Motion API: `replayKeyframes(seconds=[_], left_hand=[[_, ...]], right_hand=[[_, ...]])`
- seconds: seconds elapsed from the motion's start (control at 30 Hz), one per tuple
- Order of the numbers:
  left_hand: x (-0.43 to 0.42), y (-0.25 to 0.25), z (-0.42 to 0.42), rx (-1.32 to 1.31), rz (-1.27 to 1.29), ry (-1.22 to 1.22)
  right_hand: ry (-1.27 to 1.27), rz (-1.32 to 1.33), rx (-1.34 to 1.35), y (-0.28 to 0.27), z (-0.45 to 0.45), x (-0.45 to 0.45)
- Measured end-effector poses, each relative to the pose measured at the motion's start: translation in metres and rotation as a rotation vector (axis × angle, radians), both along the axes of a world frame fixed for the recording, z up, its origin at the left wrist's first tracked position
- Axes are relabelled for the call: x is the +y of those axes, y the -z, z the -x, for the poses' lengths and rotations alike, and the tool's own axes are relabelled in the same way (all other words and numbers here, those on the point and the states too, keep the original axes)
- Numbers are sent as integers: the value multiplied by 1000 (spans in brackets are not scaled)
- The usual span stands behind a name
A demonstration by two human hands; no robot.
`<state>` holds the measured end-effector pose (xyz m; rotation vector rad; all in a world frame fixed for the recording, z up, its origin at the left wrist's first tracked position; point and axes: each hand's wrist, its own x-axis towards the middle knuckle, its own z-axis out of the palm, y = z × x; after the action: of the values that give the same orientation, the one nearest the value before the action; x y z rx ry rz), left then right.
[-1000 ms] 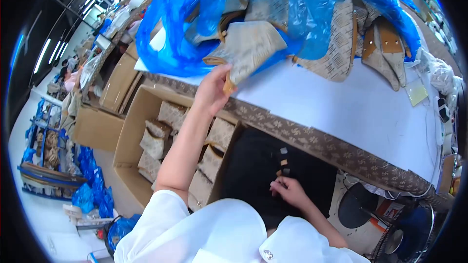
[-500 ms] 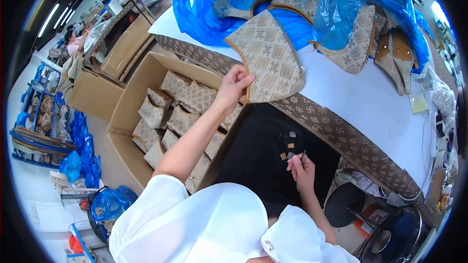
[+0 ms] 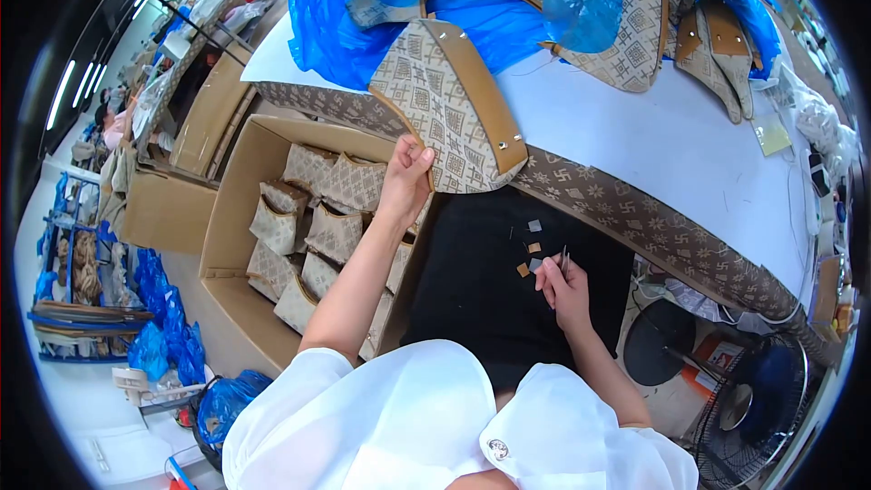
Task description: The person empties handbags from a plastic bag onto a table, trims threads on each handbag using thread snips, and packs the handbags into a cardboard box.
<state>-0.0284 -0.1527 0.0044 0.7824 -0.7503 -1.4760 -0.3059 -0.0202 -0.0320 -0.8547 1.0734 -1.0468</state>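
My left hand [image 3: 408, 180] pinches the lower left edge of a handbag piece [image 3: 435, 91] in beige patterned fabric. A tan strip with metal studs runs down its right side. The piece is held up in front of the table edge. Over the black cloth on my lap, my right hand [image 3: 564, 292] is closed around a small metal tool [image 3: 565, 259] with two thin prongs; its exact kind I cannot make out. Small tan squares [image 3: 533, 248] and grey squares [image 3: 534, 226] lie on the black cloth [image 3: 472, 263] near my right fingertips.
To the left stands a cardboard box [image 3: 227, 218] with several similar bag pieces [image 3: 336, 231] inside. More pieces [image 3: 626, 36] lie on the white table [image 3: 581, 127] among blue plastic [image 3: 318, 18]. A black fan [image 3: 753, 399] stands at lower right. Another person [image 3: 113, 127] is far left.
The handbag piece has turned in my left hand, bringing its tan studded strip into view. My right hand stays beside the small squares. The view has shifted slightly.
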Motion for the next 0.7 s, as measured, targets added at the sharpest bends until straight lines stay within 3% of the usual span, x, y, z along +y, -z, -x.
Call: replayKeyframes(seconds=[0.27, 0.5, 0.57, 0.63, 0.7], left_hand=[[-5, 12, 3, 82, 117, 9], [-8, 22, 6, 37, 15, -98], [0, 5, 16, -94, -165, -230], [15, 23, -1, -261, -89, -182], [32, 28, -16, -365, 11, -125]], right_hand=[[-17, -19, -4, 0, 2, -2], [-63, -15, 18, 2, 4, -2], [8, -41, 9, -1, 1, 0], [-105, -42, 25, -1, -2, -3], [38, -55, 0, 2, -1, 0]])
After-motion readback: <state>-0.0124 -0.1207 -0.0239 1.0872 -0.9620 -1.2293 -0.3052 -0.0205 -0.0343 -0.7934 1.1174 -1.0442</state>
